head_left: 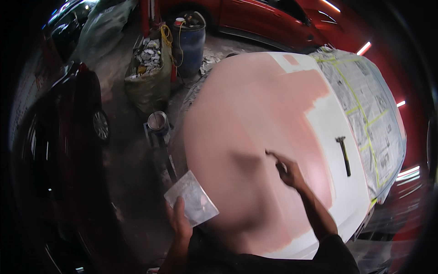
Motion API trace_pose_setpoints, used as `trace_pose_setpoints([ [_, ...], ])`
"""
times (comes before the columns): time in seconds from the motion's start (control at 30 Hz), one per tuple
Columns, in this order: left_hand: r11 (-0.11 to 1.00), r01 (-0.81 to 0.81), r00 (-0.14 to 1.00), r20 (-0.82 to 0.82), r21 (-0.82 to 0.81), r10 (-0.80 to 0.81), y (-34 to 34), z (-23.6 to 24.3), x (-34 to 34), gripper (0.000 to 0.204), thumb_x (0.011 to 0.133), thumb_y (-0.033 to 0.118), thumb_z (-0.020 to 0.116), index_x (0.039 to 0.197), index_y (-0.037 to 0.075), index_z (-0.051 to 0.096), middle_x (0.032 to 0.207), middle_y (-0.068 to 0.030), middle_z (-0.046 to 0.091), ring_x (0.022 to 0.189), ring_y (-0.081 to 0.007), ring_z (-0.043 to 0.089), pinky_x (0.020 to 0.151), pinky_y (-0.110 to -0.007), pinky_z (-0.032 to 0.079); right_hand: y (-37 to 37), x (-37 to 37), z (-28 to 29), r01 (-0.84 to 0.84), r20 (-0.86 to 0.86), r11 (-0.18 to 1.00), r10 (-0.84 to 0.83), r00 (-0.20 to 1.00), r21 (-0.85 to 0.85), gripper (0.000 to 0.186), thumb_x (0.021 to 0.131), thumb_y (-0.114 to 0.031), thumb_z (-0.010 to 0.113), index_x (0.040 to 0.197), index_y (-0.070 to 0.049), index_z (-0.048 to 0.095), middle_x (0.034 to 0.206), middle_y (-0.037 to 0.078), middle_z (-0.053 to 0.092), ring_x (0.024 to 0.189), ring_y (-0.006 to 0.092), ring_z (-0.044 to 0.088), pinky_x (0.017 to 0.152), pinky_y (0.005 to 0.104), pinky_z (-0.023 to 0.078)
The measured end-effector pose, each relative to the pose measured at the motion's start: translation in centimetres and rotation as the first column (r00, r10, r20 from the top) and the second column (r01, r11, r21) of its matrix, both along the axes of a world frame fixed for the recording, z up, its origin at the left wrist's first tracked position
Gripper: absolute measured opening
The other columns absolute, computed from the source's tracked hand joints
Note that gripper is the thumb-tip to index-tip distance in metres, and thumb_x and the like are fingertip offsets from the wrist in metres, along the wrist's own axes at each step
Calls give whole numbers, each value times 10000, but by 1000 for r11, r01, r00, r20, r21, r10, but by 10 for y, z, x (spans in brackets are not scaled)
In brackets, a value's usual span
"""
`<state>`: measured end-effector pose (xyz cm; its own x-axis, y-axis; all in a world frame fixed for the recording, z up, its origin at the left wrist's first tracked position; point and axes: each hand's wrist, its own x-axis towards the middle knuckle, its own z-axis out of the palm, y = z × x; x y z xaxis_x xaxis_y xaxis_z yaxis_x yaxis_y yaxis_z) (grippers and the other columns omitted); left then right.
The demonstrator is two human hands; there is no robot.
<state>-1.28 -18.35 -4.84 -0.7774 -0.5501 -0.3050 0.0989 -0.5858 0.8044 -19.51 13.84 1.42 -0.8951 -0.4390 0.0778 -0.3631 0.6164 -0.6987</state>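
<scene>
My left hand (181, 219) grips a square, pale grey mixing board (189, 194) by its near edge, the thumb lying over its smeared face. The board is beside the near left edge of a car hood (219, 132) coated in pinkish filler or primer with white areas. Over the middle of the hood is my right hand (288, 172), its fingers curled together and one reaching forward. A small dark tip shows at its front; I cannot make out what it is. The hand's shadow falls on the hood.
A hammer-like tool (344, 156) lies on the hood's white strip. Newspaper and yellow tape mask the windshield (365, 105). An open can (158, 121) on a stand, a full trash bag (148, 86) and a blue drum (190, 45) stand left. Nearby are a dark car (59, 150) and red car (255, 23).
</scene>
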Motion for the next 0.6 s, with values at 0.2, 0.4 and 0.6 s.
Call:
trace_pose_setpoints([
  [0.2, 994, 56, 970, 240, -97, -31, 4, -67, 4, 407, 998, 169, 550, 1342, -34, 472, 1253, -138, 576, 1120, -220, 566, 973, -356, 436, -71, -233, -65, -111, -283, 702, 420, 862, 704, 605, 794, 29, 546, 1348, -212, 591, 1371, 22, 599, 1295, 225, 531, 1011, 456, 419],
  [0.4, 999, -1, 957, 290, -33, 11, 18, -93, 3, 378, 986, 143, 544, 1319, -28, 492, 1223, -109, 600, 1115, -210, 568, 1004, -340, 421, -131, -294, -93, -123, -291, 675, 466, 836, 728, 538, 834, -30, 548, 1333, -225, 592, 1366, -3, 583, 1308, 220, 504, 1026, 463, 406],
  [0.6, 994, 102, 955, 274, 43, -110, 11, -96, -7, 373, 989, 150, 540, 1321, -15, 496, 1242, -107, 588, 1123, -206, 560, 1016, -337, 409, -124, -286, -116, -29, -379, 716, 403, 833, 698, 487, 876, -139, 562, 1358, -211, 565, 1365, 15, 575, 1292, 257, 507, 1019, 474, 415],
])
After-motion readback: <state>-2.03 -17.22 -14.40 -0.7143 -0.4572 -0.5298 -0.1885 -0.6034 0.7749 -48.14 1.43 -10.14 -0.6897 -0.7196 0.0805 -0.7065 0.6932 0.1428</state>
